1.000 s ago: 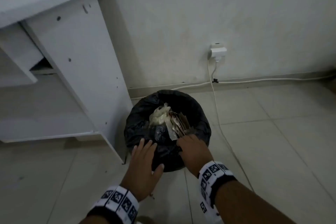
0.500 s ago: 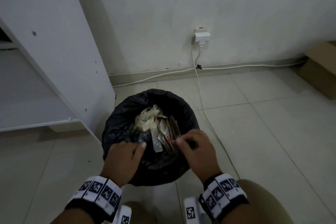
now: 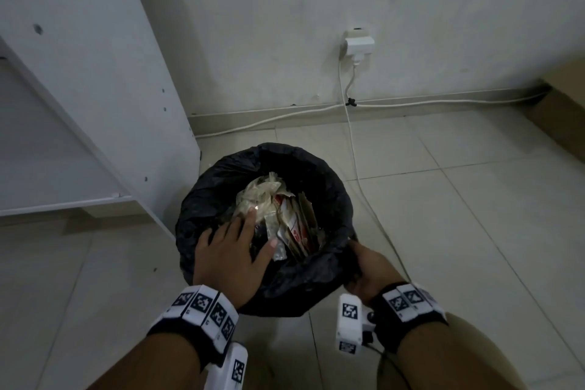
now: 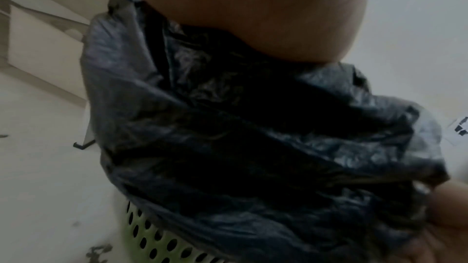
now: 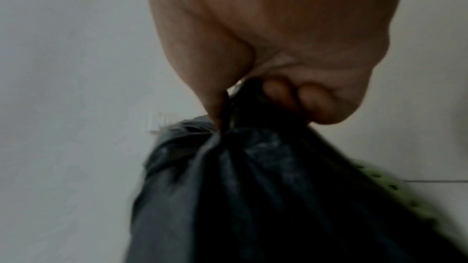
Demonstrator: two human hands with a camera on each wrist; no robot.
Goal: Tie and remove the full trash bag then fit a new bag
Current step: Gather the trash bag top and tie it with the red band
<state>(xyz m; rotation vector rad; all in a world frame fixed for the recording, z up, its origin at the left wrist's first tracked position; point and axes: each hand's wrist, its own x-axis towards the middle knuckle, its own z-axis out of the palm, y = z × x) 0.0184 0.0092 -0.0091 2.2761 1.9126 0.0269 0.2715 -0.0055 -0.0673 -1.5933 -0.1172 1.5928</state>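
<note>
A black trash bag point(image 3: 329, 193) lines a green perforated bin point(image 4: 157, 241) on the tiled floor, its edge folded over the rim. Crumpled wrappers and cardboard scraps point(image 3: 278, 215) fill it. My left hand point(image 3: 231, 250) lies over the near left rim with fingers spread flat, reaching onto the trash. My right hand point(image 3: 367, 266) grips a bunch of the bag's edge at the near right rim; in the right wrist view its fingers point(image 5: 314, 103) curl round the gathered black plastic point(image 5: 253, 187).
A white cabinet panel point(image 3: 104, 73) stands just left of the bin. A wall socket with a plug point(image 3: 357, 44) sits behind, and its white cable point(image 3: 364, 187) runs down along the floor right of the bin. A brown box point(image 3: 563, 111) is at far right.
My left hand has gone from curled on the near rim to flat with spread fingers over the trash. My right hand moved down to the right rim and took hold of the bag's edge.
</note>
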